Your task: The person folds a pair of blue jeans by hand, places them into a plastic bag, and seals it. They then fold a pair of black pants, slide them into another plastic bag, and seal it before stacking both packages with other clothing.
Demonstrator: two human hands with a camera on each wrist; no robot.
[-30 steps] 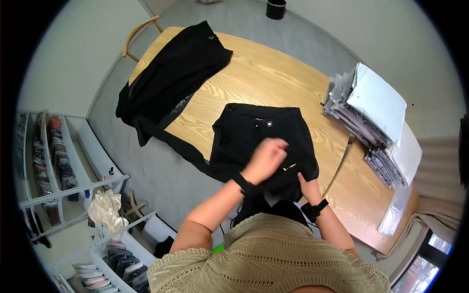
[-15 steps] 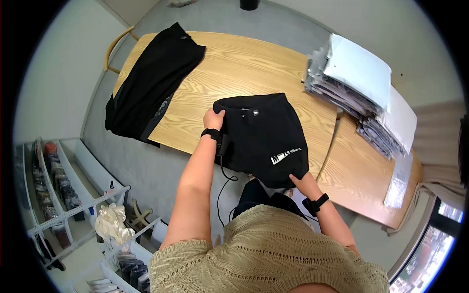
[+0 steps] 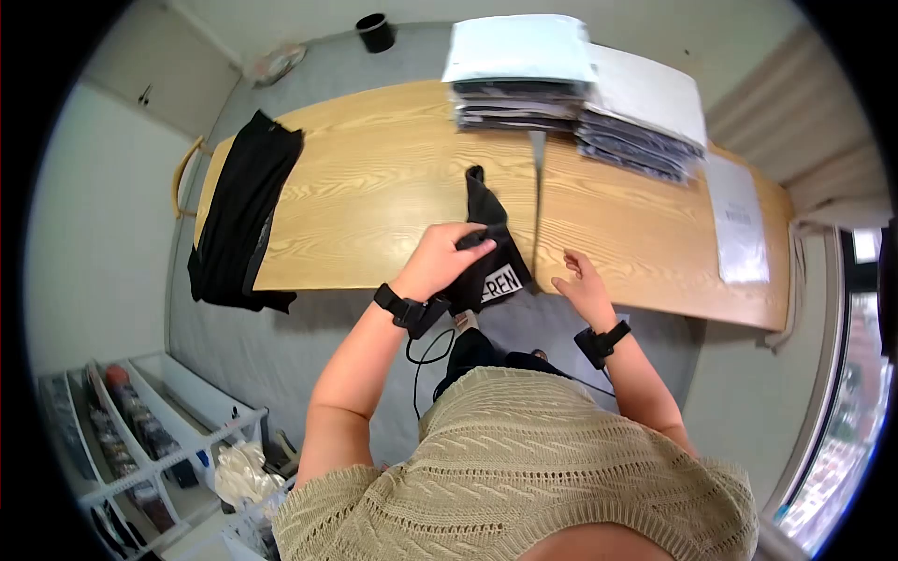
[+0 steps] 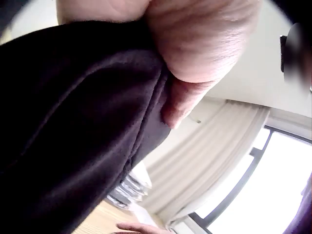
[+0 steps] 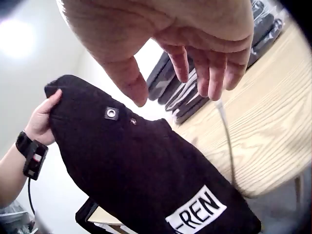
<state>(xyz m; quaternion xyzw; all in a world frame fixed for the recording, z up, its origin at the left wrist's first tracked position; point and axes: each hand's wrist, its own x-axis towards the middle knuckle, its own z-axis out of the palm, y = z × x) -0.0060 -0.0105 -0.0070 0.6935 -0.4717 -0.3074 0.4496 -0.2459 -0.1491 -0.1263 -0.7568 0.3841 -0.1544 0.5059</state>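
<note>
Black garment: at the near edge of the table (image 3: 374,187), gripped in the left hand; the garment (image 3: 496,252) has a white patch lettered "REN" (image 3: 500,283) on its lower part.
Long axis: in the head view, from the far side of the table toward the person, far end slightly to the left; in the right wrist view, slanting from upper left, at the gripped end, to lower right, at the patch.
Left hand (image 3: 441,262): fingers and thumb closed on the garment's edge.
Right hand (image 3: 587,290): fingers loosely bent, thumb apart, unloaded, just right of the garment.
Table surface: light wood grain; second black garment (image 3: 238,215) over the left end; two package stacks (image 3: 519,51) at the far side; clear sleeve (image 3: 739,220) at right.
Room: grey floor (image 3: 224,327), black bin (image 3: 375,34), pale curtain (image 3: 786,122), window (image 3: 856,374) at right.
</note>
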